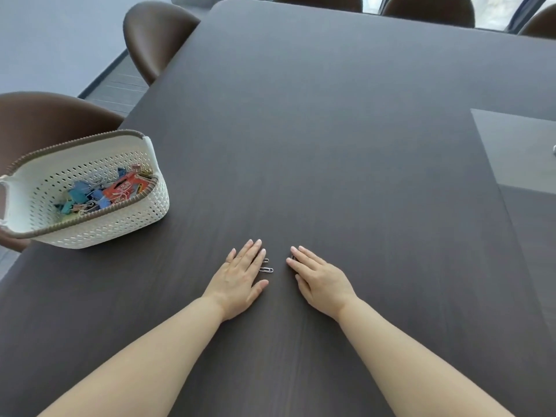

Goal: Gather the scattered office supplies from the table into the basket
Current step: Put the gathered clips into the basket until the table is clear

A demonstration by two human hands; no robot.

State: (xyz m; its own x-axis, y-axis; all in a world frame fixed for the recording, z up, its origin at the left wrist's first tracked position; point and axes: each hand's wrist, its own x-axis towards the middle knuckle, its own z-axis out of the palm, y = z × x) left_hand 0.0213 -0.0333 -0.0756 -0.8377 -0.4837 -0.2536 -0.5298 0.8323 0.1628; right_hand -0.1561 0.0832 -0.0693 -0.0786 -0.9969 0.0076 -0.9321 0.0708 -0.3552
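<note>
A white perforated basket [126, 218] with a grey-brown rim stands at the table's left edge. Inside it lie several coloured binder clips [82, 195] and a red packet [125, 188]. Two silver paper clips [266, 269] lie on the dark table between my hands. My left hand [240, 278] rests flat, palm down, with its fingertips touching the clips. My right hand [319, 275] also lies flat, fingers pointing toward the clips; a small dark object shows at its fingertips, too small to identify. Neither hand holds anything.
The dark wooden table [331, 130] stretches far ahead. Brown chairs [153, 37] stand along its left side and far end. A grey mat or glass sheet [520, 149] lies at the right edge.
</note>
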